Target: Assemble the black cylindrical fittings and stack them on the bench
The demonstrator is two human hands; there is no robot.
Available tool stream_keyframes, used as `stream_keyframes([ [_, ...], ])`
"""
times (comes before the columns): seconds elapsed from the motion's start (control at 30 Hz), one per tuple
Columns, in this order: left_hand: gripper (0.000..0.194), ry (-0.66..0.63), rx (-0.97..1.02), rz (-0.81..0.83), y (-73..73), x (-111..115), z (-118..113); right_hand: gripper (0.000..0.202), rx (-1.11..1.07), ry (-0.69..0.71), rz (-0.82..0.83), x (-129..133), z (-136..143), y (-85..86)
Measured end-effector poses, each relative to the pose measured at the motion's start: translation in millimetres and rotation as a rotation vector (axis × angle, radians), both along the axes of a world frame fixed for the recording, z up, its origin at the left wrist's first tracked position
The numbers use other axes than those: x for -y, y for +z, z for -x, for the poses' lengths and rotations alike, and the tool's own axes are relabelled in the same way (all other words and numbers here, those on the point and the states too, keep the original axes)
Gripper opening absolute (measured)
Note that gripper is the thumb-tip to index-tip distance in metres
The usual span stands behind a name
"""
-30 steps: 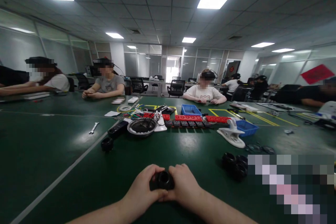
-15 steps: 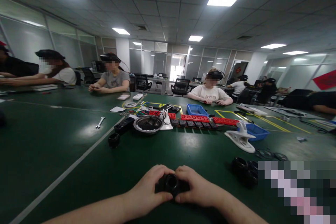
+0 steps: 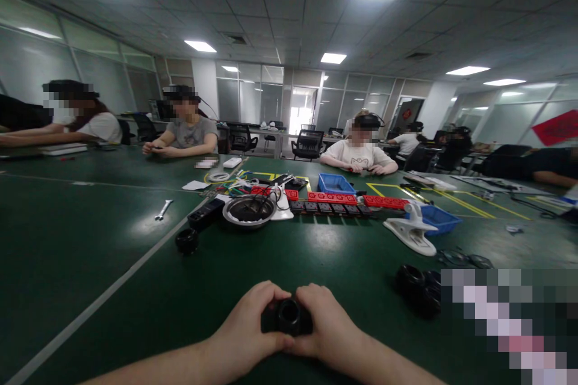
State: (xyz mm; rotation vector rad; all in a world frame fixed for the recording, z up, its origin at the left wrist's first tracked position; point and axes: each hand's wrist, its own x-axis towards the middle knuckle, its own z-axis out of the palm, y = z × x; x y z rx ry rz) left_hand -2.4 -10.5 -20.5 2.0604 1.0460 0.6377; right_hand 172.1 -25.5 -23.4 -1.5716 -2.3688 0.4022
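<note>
Low in the middle of the head view, my left hand point(image 3: 255, 322) and my right hand point(image 3: 323, 325) grip a black hollow round fitting point(image 3: 289, 314) from both sides. Its dark round opening faces up toward me. The fingers curl around the far side and the thumbs meet at the near side, so part of the fitting is hidden. To the right lie several similar black round parts point(image 3: 412, 281). Another black round part point(image 3: 186, 241) stands alone to the left, ahead of my hands.
Farther off on the green table point(image 3: 112, 222) are a steel bowl point(image 3: 250, 222), red socket strips point(image 3: 332, 197), blue trays point(image 3: 335, 183), a white clamp base point(image 3: 410, 231) and a wrench point(image 3: 164, 209). Several people sit around it, including one across from me point(image 3: 359, 153).
Both hands stay on the black fitting, which sits slightly further left in the view. My thumbs have come closer together. The whole scene has shifted slightly left and up.
</note>
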Motion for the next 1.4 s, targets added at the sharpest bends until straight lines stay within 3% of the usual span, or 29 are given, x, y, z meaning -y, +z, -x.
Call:
stream_keyframes([
  [0.1,0.031,0.029,0.018,-0.013,-2.3,-1,-2,0.039,0.072,-0.038,-0.111,4,7,-1.4],
  [0.2,0.03,0.01,0.017,-0.009,-0.7,-1,-1,0.049,0.049,-0.011,-0.13,4,7,-1.8],
  [0.3,0.031,-0.053,0.021,-0.019,3.5,0,1,0.055,-0.058,0.1,-0.051,-2,-2,-1.4],
  [0.5,0.037,-0.161,0.05,-0.035,7.8,3,5,0.031,-0.178,0.297,0.151,-13,-24,4.3],
  [0.67,0.039,-0.191,0.051,-0.015,6.6,3,6,0.034,-0.13,0.202,0.134,-8,-20,7.8],
  [0.87,0.04,-0.04,0.002,-0.005,-2.9,2,3,0.043,0.07,0.042,-0.033,5,-2,-1.2],
  [1.0,0.04,-0.016,-0.003,0.007,-5.2,2,3,0.049,0.062,-0.026,-0.085,8,4,-2.8],
  [1.13,0.04,-0.085,0.019,0.026,-2.0,0,5,0.061,-0.038,0.105,0.0,3,-4,4.2],
  [1.27,0.042,-0.152,0.033,0.044,0.2,-5,6,0.044,-0.096,0.282,0.151,-8,-17,10.3],
  [1.4,0.042,-0.15,0.036,0.05,2.3,-4,5,0.033,-0.149,0.324,0.183,-15,-22,9.3],
])
